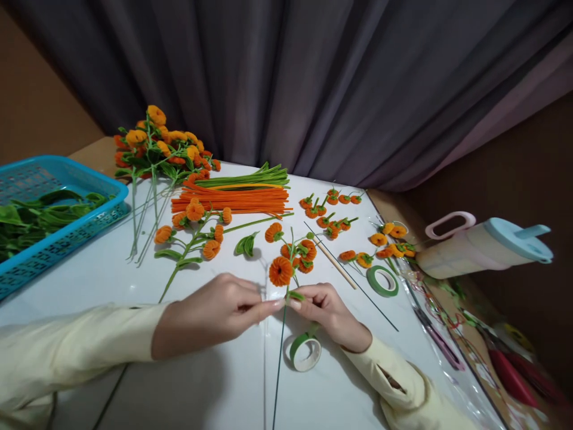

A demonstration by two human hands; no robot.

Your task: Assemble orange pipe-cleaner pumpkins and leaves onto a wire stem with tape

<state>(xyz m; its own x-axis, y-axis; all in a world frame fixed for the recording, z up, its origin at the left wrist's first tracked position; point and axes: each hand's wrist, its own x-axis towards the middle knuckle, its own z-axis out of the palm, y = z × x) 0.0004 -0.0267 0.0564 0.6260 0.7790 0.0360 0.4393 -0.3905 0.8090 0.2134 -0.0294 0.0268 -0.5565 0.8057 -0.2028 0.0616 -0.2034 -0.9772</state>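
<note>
My left hand [224, 307] pinches the stem of an orange flower spray [280, 271] between thumb and finger. Close against it, my right hand [326, 307] holds a small green leaf [296, 295] at the same stem. Several pumpkin-like orange blooms branch above my fingertips, and a thin dark green wire [280, 364] runs down below them. A roll of green tape [305, 352] hangs or stands just under my right hand, its strip leading up toward the fingers.
A finished-looking orange spray [188, 251] and loose leaves [245, 245] lie ahead. Orange pipe cleaners [233, 200] sit behind. A blue basket [120, 194] of leaves is left; a tumbler [470, 248], second tape roll [382, 280] and pink-handled scissors [443, 349] are right.
</note>
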